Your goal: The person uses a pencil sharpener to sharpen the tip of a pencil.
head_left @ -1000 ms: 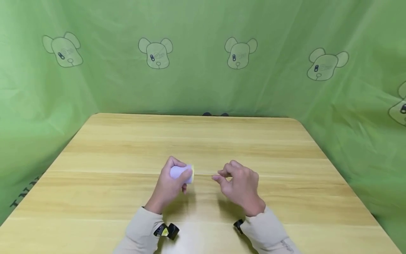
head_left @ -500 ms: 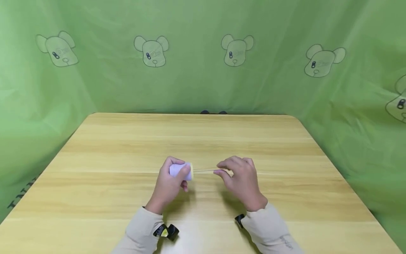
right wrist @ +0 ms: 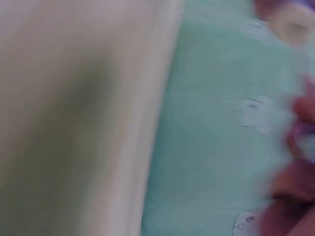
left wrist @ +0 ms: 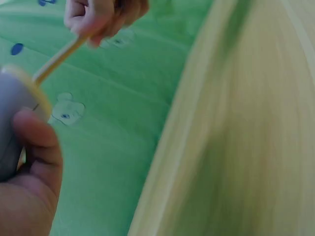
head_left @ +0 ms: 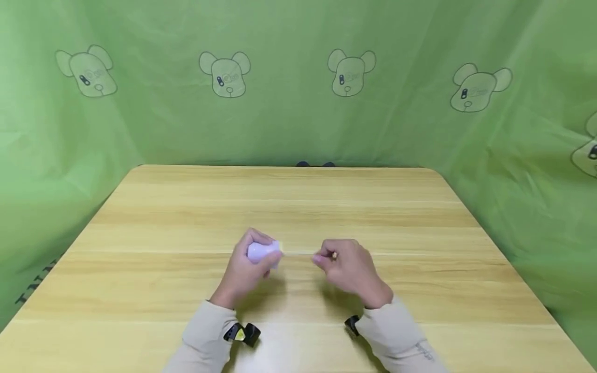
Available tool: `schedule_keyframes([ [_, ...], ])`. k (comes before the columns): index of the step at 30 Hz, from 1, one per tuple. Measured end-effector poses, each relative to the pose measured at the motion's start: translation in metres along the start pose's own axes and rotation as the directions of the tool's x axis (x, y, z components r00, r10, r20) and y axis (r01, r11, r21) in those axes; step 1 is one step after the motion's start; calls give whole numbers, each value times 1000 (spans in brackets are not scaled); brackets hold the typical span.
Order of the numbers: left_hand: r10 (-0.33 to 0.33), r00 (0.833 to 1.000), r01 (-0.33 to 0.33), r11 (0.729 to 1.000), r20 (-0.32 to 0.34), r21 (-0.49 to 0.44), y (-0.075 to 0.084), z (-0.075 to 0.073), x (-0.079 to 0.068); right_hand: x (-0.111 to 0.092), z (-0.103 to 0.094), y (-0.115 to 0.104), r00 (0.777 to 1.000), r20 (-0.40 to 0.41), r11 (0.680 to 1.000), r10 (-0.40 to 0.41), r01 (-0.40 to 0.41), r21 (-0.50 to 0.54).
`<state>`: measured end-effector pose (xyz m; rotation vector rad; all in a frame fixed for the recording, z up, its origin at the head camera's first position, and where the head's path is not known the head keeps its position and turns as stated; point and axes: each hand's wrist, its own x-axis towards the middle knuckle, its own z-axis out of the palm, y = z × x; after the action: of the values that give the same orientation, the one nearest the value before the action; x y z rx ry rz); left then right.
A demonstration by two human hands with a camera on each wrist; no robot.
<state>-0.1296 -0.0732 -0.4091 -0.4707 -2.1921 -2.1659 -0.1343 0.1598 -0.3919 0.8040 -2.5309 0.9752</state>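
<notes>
My left hand grips a lavender spool of thread above the table, its pale yellow end facing right. The thumb lies along its side. From that end a thin tan strip runs straight to my right hand, which pinches it between thumb and curled fingers. Whether the strip is a stick or a stretched band I cannot tell. In the left wrist view the spool is cut off by the frame's edge. The right wrist view is blurred, with my right hand at its right edge.
A wooden table spreads beneath both hands. Behind and beside it hangs a green curtain printed with bear heads. Black straps with small devices sit at the sleeve cuffs.
The right hand's fingers, straighter half a second ago with two thin lines between the hands, are now curled tighter. The spool has shifted slightly and blurs now. Both hands keep their grip.
</notes>
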Motion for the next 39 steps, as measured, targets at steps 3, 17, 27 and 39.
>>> schedule_keyframes([
  [3, 174, 979, -189, 967, 102, 168, -6, 0, 1, -1, -15, -4, 938, 218, 957, 269, -286, 49],
  [17, 351, 895, -445, 648, 277, 618, -1, -2, 2, -1, 6, -6, 997, -29, 983, -74, 68, -169],
  [27, 311, 885, -460, 709, 347, 535, 4, -5, 1, -3, 15, -5, 990, -34, 969, -136, 125, -212],
  [39, 340, 911, -411, 718, 232, 561, 3, -19, 4, -7, -4, 7, 991, -137, 968, 4, -38, -250],
])
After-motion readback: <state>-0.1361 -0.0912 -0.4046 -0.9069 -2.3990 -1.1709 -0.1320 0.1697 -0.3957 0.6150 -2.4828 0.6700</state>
